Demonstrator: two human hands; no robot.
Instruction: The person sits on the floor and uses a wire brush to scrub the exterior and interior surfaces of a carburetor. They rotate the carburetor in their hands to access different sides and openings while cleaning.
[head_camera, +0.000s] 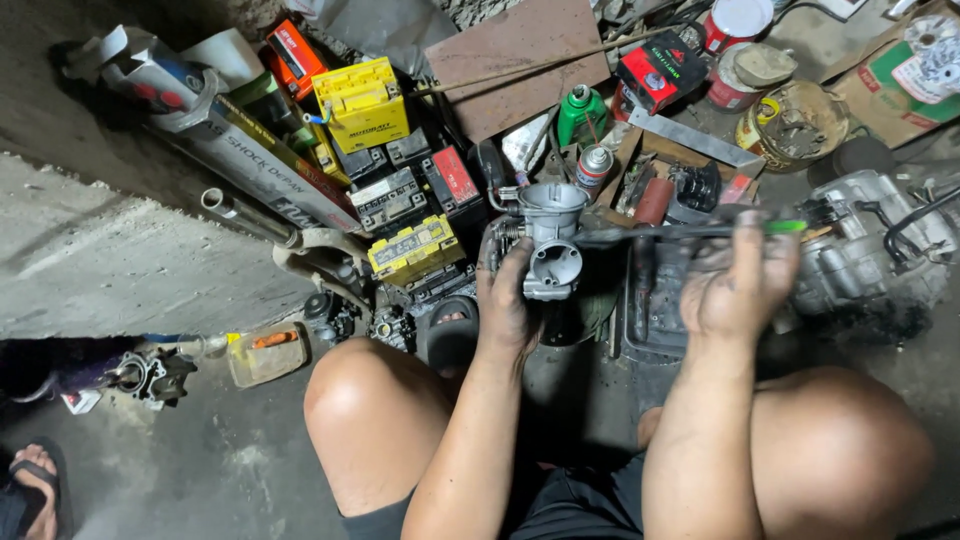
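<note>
My left hand (507, 300) grips a grey metal carburetor (548, 235) from below, holding it upright above the floor between my knees. My right hand (738, 285) is closed around a long screwdriver (660, 232) with a green handle end; its dark shaft lies level and its tip reaches the carburetor's right side. Both hands are grimy with oil.
Several motorcycle batteries (415, 250) and a yellow box (362, 103) lie at the left. A green bottle (580, 110), a spray can (592, 168), tins (735, 25) and an engine block (870, 250) ring the spot. A long cardboard box (250, 160) lies along the concrete step. Another person's sandalled foot (35, 490) shows at bottom left.
</note>
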